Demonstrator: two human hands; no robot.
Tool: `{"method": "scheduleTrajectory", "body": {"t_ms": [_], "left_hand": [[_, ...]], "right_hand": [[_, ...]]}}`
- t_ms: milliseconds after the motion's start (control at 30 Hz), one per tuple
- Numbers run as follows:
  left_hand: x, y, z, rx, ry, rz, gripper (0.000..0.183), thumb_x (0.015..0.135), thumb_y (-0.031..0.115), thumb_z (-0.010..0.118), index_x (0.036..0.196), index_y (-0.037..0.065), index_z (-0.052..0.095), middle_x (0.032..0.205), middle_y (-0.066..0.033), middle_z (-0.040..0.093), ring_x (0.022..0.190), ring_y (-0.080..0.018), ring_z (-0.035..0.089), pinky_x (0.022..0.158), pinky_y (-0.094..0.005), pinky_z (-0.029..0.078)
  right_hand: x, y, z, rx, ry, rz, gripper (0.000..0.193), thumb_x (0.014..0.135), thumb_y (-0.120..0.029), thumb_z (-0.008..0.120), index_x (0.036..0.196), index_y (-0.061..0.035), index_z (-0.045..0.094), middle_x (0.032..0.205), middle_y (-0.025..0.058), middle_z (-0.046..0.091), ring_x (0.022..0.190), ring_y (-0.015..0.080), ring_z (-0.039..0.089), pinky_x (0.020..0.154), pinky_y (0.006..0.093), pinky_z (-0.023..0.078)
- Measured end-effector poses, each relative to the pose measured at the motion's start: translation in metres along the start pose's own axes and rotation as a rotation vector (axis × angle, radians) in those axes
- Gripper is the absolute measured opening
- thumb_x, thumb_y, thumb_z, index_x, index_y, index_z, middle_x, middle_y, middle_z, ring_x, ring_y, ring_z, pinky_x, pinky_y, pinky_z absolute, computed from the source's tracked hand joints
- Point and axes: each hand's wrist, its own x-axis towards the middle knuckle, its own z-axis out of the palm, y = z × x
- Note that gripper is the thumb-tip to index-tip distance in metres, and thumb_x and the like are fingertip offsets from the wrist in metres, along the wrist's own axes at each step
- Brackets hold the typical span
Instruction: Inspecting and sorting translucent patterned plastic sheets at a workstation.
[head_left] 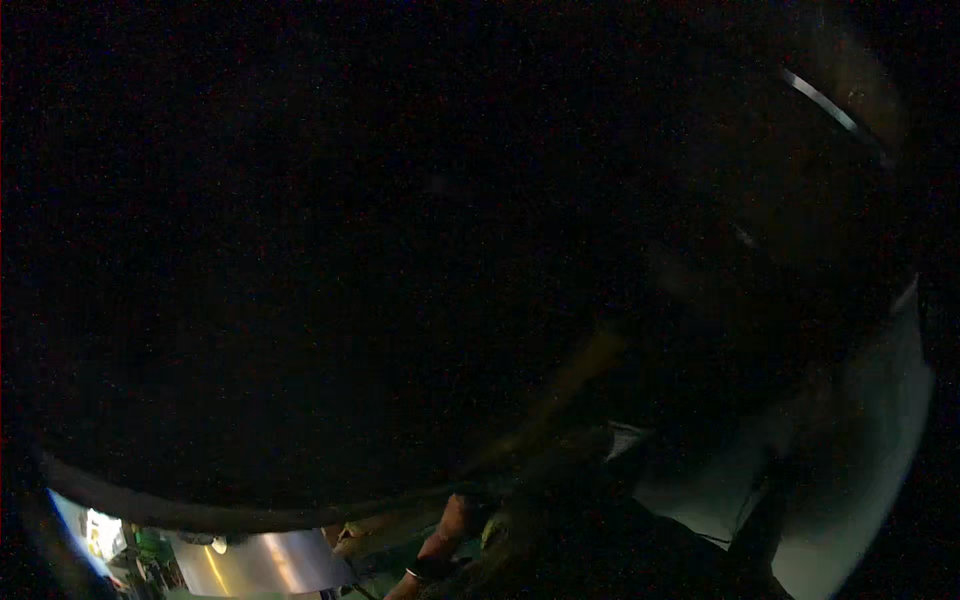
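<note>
Almost the whole head view is black, blocked by a large dark rounded shape (400,250) close to the camera. At the lower edge a bare forearm (445,530) with a dark band (430,568) at the wrist reaches up into the dark. Its fingers are hidden, and I cannot tell whether it holds anything. It looks like my left arm, but the picture is too dim to be sure. My right hand does not show.
A shiny curved metal surface (260,562) lies at the lower left, with small bright and green items (110,540) beside it. A pale grey surface (870,450) fills the lower right. A thin bright strip (830,105) shows at the upper right.
</note>
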Motion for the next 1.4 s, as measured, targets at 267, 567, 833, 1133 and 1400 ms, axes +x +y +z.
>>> {"method": "scheduleTrajectory", "body": {"t_ms": [267,567,833,1133,1400], "left_hand": [[-0.103,-0.005,-0.041,0.161,-0.117,0.302,0.032,0.084,0.030,0.058,0.103,0.004,0.062,0.097,-0.0164,0.063,0.082,-0.0277,0.061,0.072,-0.0399,0.047],[-0.246,-0.004,-0.010,-0.192,-0.290,0.120,0.033,0.088,0.026,0.053,0.109,0.002,0.058,0.105,-0.0183,0.058,0.090,-0.0298,0.058,0.078,-0.0414,0.046],[-0.392,-0.051,-0.060,-0.317,0.220,-0.417,0.034,0.091,0.024,0.049,0.113,0.000,0.053,0.112,-0.0200,0.053,0.097,-0.0317,0.055,0.083,-0.0427,0.044],[-0.479,0.037,0.125,-0.637,1.090,-0.682,0.034,0.094,0.021,0.043,0.119,-0.003,0.049,0.120,-0.0219,0.048,0.104,-0.0338,0.052,0.089,-0.0442,0.043],[-0.344,0.085,0.150,-0.885,1.142,-0.817,0.036,0.097,0.020,0.039,0.123,-0.004,0.046,0.125,-0.0226,0.044,0.110,-0.0339,0.048,0.093,-0.0446,0.041]], "right_hand": [[-0.099,-0.109,-0.115,-0.035,0.014,0.001,0.020,0.087,-0.022,0.060,0.100,-0.0084,0.066,0.083,0.0120,0.067,0.069,0.0266,0.064,0.067,0.0363,0.050],[-0.266,-0.115,-0.247,0.018,-0.215,-0.022,0.023,0.088,-0.021,0.059,0.106,-0.0069,0.063,0.089,0.0117,0.067,0.076,0.0255,0.064,0.070,0.0343,0.050],[-0.295,-0.042,-0.120,0.786,-0.664,0.062,0.022,0.091,-0.013,0.054,0.109,-0.0035,0.061,0.104,0.0106,0.065,0.093,0.0193,0.063,0.080,0.0291,0.049],[-0.194,0.020,0.018,0.972,-0.890,-0.398,0.017,0.089,-0.010,0.056,0.104,-0.0047,0.062,0.095,0.0107,0.067,0.085,0.0180,0.065,0.072,0.0286,0.051],[-0.156,-0.004,0.103,1.011,-0.955,-0.768,0.015,0.089,-0.011,0.056,0.099,-0.0018,0.063,0.090,0.0119,0.068,0.080,0.0191,0.066,0.070,0.0287,0.052]]}}
